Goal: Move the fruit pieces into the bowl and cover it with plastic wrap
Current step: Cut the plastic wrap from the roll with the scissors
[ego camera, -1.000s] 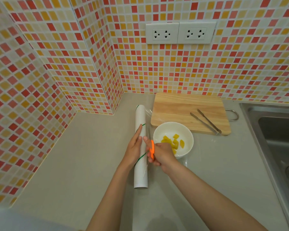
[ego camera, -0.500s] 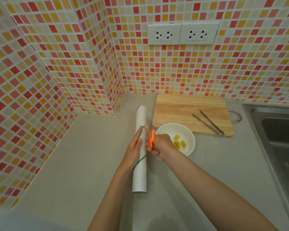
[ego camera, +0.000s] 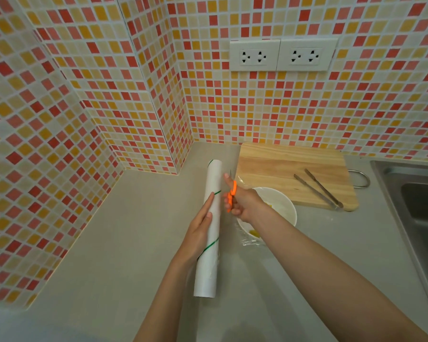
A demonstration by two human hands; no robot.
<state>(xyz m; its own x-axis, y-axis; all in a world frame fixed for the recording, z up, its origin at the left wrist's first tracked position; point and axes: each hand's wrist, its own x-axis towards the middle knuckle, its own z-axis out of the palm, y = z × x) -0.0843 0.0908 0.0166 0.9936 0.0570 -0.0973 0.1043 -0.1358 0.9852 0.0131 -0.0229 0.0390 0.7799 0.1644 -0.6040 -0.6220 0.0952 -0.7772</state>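
Observation:
A white roll of plastic wrap [ego camera: 209, 245] with green stripes lies lengthwise on the grey counter. My left hand [ego camera: 199, 230] rests flat against its left side, pressing it down. My right hand [ego camera: 242, 203] grips orange-handled scissors [ego camera: 231, 195], blades pointing away along the right side of the roll. Clear film [ego camera: 251, 240] stretches from the roll over the white bowl [ego camera: 286, 211], which sits just right of my right hand. A yellow fruit piece [ego camera: 254, 233] shows at the bowl's near edge; my wrist hides most of the bowl's inside.
A wooden cutting board [ego camera: 277, 166] lies behind the bowl with metal tongs [ego camera: 319, 188] on it. A steel sink [ego camera: 415, 206] is at the right edge. Tiled walls with two sockets [ego camera: 282, 55] close the back and left.
My right hand has slid the scissors away from me along the roll's right side, now covering more of the bowl. The left hand stays on the roll.

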